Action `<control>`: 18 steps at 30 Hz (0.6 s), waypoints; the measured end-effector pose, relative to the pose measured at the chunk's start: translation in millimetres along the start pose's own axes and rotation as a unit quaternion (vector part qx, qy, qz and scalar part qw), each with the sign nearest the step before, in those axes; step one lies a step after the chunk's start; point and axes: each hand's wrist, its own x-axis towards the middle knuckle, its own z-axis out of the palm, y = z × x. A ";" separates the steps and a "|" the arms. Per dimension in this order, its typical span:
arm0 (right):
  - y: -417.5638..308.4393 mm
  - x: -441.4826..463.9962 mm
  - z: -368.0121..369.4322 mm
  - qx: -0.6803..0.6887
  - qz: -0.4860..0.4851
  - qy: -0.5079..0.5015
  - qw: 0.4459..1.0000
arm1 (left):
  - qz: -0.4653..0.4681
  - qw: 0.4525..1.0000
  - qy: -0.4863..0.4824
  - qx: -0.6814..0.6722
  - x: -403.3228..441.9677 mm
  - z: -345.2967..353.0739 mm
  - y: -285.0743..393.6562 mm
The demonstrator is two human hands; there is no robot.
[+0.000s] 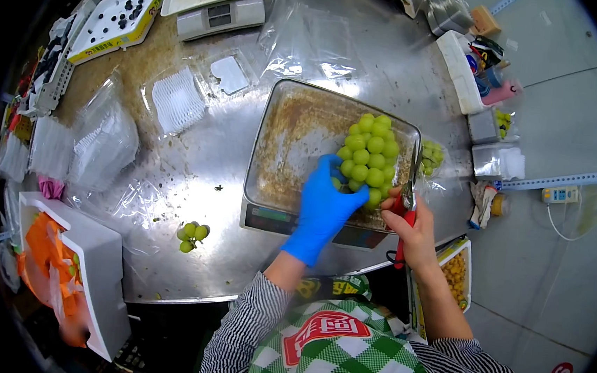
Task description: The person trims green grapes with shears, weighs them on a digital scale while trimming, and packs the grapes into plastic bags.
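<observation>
A bunch of green grapes (371, 150) lies on the stained metal pan of a weighing scale (296, 123). My left hand (329, 203), in a blue glove, has its fingers curled round the lower end of the bunch. In my bare right hand (414, 234) is a pair of red-handled pruning shears (408, 202), blades pointing away from me beside the bunch's right side. Just past the pan's right edge sit more green grapes (430, 157) in clear packaging. A small cluster of grapes (192, 235) rests on the steel table at the left.
A second scale (221, 12) stands at the back left, near a tray of dark berries (122, 18). Clear plastic boxes (106, 136) and a foam net pad (178, 100) lie left. A white foam box (74, 274) holds orange wrapping. A white bin of small tools (462, 73) is at the right.
</observation>
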 end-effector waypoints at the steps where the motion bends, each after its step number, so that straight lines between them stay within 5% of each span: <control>1: 2.4 0.5 -1.2 0.013 0.000 -0.001 1.000 | 0.000 1.000 -0.001 -0.010 0.1 -0.9 -0.1; 18: 19.2 -14.2 -10.5 0.074 0.001 -0.009 0.997 | -0.037 0.999 -0.012 0.038 -0.5 -2.2 7.5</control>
